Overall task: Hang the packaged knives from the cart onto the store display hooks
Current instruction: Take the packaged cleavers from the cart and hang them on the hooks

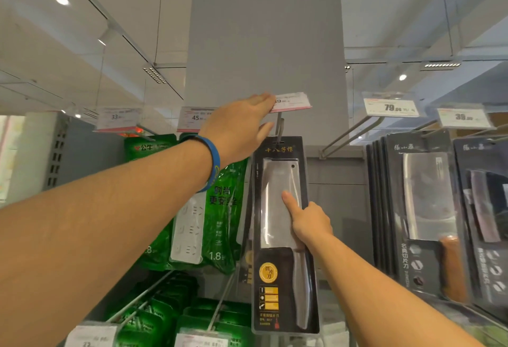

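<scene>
Head view. Grip, right hand point(310, 223): curled round the right edge of the black carded pack holding a steel cleaver point(277, 264), forefinger straight on its front. Pack upright, top slot at the grey metal display hook point(279, 126). Grip, left hand point(242, 129): fingers straight, thumb spread, touching the white price tag point(294, 100) above. Green socket-strip packs point(225, 209) just left.

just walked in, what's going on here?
A person is stocking a store display. The right hand grips a packaged knife by its right edge, index finger laid on the front, holding its top slot up at a hook. The left hand reaches up, straight fingers against the price tag at the hook's tip. Whether the pack is fully on the hook is unclear. Other boxed knives hang to the right, green power strip packs to the left.
</scene>
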